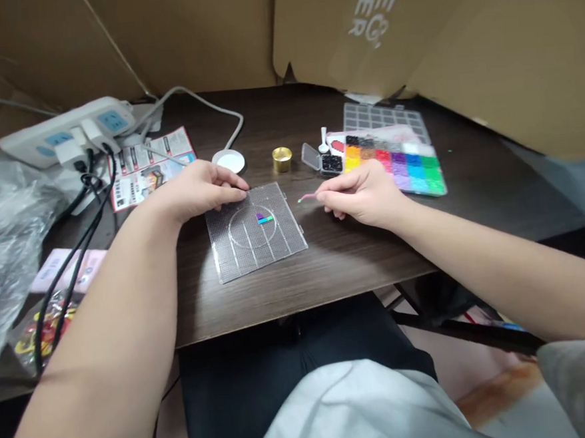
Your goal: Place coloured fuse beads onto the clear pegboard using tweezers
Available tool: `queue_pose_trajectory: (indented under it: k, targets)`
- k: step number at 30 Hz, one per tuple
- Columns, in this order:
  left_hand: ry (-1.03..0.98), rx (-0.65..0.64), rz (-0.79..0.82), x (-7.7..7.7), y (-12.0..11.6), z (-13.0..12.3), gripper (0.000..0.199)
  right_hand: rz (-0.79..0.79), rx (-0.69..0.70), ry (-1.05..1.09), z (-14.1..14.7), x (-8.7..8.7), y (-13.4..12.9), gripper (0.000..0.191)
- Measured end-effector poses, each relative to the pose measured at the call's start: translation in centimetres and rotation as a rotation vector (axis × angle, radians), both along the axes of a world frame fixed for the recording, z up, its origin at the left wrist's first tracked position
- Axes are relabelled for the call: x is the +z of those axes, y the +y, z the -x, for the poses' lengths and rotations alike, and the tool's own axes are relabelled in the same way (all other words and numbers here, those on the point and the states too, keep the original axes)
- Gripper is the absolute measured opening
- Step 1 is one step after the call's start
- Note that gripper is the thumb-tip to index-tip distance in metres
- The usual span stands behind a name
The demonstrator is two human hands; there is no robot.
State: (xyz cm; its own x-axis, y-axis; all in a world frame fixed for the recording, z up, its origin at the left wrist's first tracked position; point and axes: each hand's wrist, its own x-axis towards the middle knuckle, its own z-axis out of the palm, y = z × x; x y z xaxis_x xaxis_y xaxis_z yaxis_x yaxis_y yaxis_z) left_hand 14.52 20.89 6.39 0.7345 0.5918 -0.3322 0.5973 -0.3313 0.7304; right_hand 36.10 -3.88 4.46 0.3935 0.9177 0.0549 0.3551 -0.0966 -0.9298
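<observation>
A clear pegboard lies on the dark table, with a small patch of purple, blue and green beads near its middle. My left hand rests on the board's upper left corner, its fingers pressed together at the edge. To the right of the board, my right hand pinches pink tweezers, whose tip holds a tiny green bead just above the table. Behind the right hand sits a compartment box of coloured beads, sorted by colour.
A small open box of black beads, a gold tin and a white round disc stand behind the board. At left are a power strip, black cables, a printed leaflet and plastic bags. Cardboard walls the back.
</observation>
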Motion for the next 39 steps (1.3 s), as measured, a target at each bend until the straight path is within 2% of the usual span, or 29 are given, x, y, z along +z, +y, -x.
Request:
queue_pose_trajectory:
  k: [2, 6, 11, 17, 27, 33, 39]
  targets:
    - [-0.015, -0.014, -0.005, -0.1, 0.1, -0.1, 0.034, -0.035, -0.180, 0.015, -0.8, 0.0, -2.7, 0.014]
    - [-0.050, -0.014, 0.019, -0.1, -0.2, -0.3, 0.028, -0.080, -0.669, 0.020, -3.0, -0.2, -8.8, 0.022]
    - [-0.096, -0.025, 0.044, -0.3, -0.2, -0.3, 0.022, -0.111, -0.850, -0.034, -5.1, -0.3, -13.5, 0.020]
    - [-0.106, -0.029, 0.045, -0.2, -0.3, -0.3, 0.021, -0.105, -0.910, -0.072, -5.8, -0.8, -15.0, 0.012]
    - [-0.108, -0.004, 0.121, 0.2, -0.2, -0.3, 0.026, -0.097, -0.909, -0.061, -6.0, -0.9, -15.1, 0.012]
    - [-0.106, -0.002, 0.104, 0.1, -0.1, -0.4, 0.027, -0.123, -0.934, -0.057, -5.7, -1.0, -15.3, 0.006]
    - [-0.102, 0.004, 0.099, 0.1, -0.2, -0.5, 0.025, -0.132, -0.961, -0.075, -5.7, -1.2, -15.0, 0.009]
